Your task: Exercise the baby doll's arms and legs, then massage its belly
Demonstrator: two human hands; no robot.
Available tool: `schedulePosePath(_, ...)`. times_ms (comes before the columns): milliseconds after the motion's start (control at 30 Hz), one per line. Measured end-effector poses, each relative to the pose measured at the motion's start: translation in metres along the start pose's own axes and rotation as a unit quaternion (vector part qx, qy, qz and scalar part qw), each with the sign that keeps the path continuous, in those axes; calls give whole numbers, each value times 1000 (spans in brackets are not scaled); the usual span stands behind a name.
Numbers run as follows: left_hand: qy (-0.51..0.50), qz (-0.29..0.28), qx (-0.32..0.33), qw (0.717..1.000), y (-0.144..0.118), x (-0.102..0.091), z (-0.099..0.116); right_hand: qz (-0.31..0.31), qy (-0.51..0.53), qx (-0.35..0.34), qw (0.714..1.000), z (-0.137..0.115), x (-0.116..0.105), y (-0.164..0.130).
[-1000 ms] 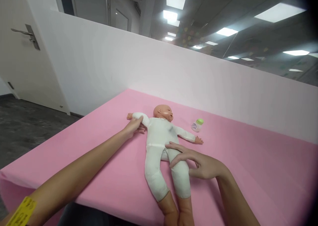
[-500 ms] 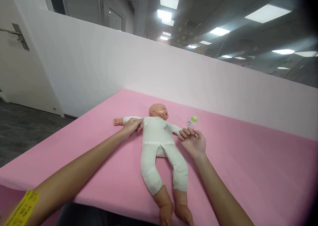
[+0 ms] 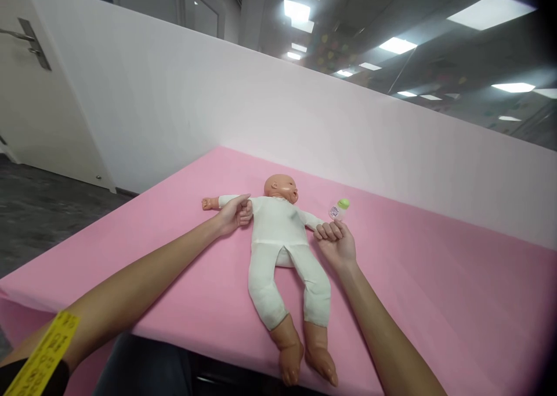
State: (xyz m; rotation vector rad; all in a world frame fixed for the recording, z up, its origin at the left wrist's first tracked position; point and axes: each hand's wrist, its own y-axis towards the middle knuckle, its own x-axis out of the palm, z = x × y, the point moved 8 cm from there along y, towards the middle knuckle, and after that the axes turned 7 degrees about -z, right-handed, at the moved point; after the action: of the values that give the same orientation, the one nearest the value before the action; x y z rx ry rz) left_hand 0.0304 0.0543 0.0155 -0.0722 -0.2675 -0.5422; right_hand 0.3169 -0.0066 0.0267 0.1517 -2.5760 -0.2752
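Observation:
A baby doll point(image 3: 281, 242) in a white suit lies face up on the pink table cover point(image 3: 435, 291), head toward the wall, bare feet over the near edge. My left hand point(image 3: 232, 213) is closed around the doll's outstretched arm on the left, close to the shoulder. My right hand point(image 3: 337, 242) is closed around the doll's other arm, hiding its forearm and hand. A small clear bottle with a green cap point(image 3: 339, 209) lies on the cover just beyond my right hand, apart from it.
A pale partition wall point(image 3: 304, 117) runs behind the table. A white door with a metal handle point(image 3: 26, 42) stands at the far left, over dark grey floor. A yellow band point(image 3: 46, 358) is on my left wrist.
My right hand left the doll's thigh, moved up to its right-side arm and closed on it. My left hand stayed on the other arm and tightened its hold.

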Motion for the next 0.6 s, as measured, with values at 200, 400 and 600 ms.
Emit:
schedulePosePath(200, -11, -4, 1, 1000, -2, 2, 1, 10, -3, 41, 999, 12, -3, 1)
schedulePosePath(400, 31, -3, 1, 1000, -7, 11, -2, -56, -25, 172, 983, 41, 18, -11)
schedulePosePath(600, 81, 29, 32, 996, -3, 1, -6, -125, -51, 229, 964, 71, 41, -26)
